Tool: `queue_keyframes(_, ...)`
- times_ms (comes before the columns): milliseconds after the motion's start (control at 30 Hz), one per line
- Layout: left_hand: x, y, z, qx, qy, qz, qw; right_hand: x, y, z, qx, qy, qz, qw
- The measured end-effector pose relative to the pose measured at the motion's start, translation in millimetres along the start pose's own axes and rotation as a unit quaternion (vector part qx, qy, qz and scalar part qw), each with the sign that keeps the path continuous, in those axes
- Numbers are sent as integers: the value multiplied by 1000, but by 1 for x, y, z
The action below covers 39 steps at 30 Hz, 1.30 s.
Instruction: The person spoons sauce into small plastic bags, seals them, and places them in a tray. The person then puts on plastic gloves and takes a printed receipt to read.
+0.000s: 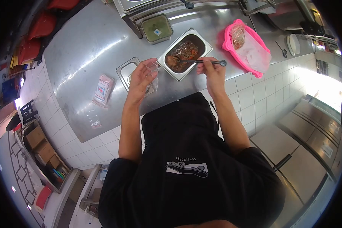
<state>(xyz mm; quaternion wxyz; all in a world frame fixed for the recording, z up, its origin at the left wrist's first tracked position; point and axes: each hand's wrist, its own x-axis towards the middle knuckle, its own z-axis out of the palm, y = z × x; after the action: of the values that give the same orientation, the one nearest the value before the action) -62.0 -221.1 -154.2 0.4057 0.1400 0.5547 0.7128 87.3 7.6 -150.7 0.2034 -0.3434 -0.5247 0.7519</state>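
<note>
My left hand (pixel 142 79) pinches a small clear plastic bag (pixel 152 69) at the near-left side of a steel food pan (pixel 163 60). The pan holds dark, oily food with red and orange bits (pixel 187 49). My right hand (pixel 213 74) is closed round the dark handle of a ladle (pixel 193 61), which reaches leftward over the pan. The ladle's bowl rests in or on the food at the pan's left end. Partly behind my left hand lies a steel pan lid (pixel 122 72) on the steel table.
A pink basket (pixel 227 45) with bagged food and clear plastic stands on the right. Behind is a covered container of green contents (pixel 155 29). A pack of plastic bags (pixel 103 90) lies on the steel table (pixel 74 76) at left. A spoon (pixel 281 49) lies far right.
</note>
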Motion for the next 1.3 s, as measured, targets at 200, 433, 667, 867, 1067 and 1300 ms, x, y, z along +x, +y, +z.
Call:
queue_keyframes(200, -1, 5, -2, 11, 12, 8, 1000, 10, 6, -39, 119, -18, 7, 993)
queue_keyframes(433, 3, 26, 6, 323, 103, 121, 933, 22, 16, -54, 153, -49, -15, 987)
queue_keyframes(667, 6, 50, 22, 421, 94, 121, 894, 30, 22, -56, 221, -58, 4, 974)
queue_keyframes(867, 7, 52, 26, 433, 99, 107, 889, 34, 24, -54, 224, -70, 2, 972)
queue_keyframes(1067, 9, 53, 33, 460, 90, 88, 879, 35, 20, -56, 215, -62, 0, 975)
queue_keyframes(1300, 26, 62, 56, 605, 58, 148, 780, 41, -33, -51, 176, -85, -47, 980)
